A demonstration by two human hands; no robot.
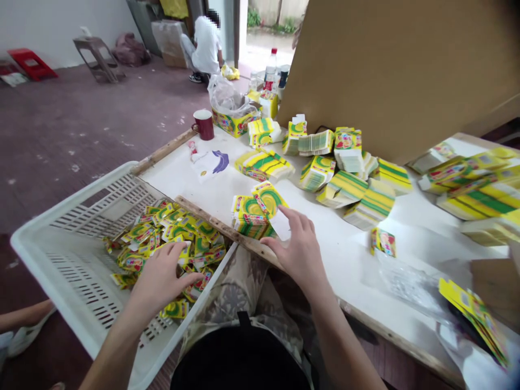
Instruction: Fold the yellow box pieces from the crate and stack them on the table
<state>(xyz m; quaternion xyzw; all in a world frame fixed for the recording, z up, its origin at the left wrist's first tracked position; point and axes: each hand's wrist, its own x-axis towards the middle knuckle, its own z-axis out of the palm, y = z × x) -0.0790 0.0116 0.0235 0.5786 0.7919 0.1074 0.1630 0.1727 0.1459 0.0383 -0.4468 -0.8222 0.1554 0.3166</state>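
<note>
Left hand: palm down in the white basket, on the heap of small folded packets in its corner nearest the table; fingers bent over them; whether it pinches one I cannot tell
Right hand: open, fingers laid on the white flap of the top piece of the carton stack; thumb on the wooden strip of the table's near edge
Carton stack: at the near edge of the table, just beside the basket; top piece skewed across the rest
Handling: probably thin printed card; light, springy, easily creased; the glossy faces look likely to slide off one another; best taken by a flap or an outer edge, thumb under and fingers over
Print: yellow and green bands with a small red picture; lettering too small to read; no brand legible
Further stacks: the same card, spread toward the far edge, below a leaning cardboard sheet
Red mug: at the far left corner
</note>
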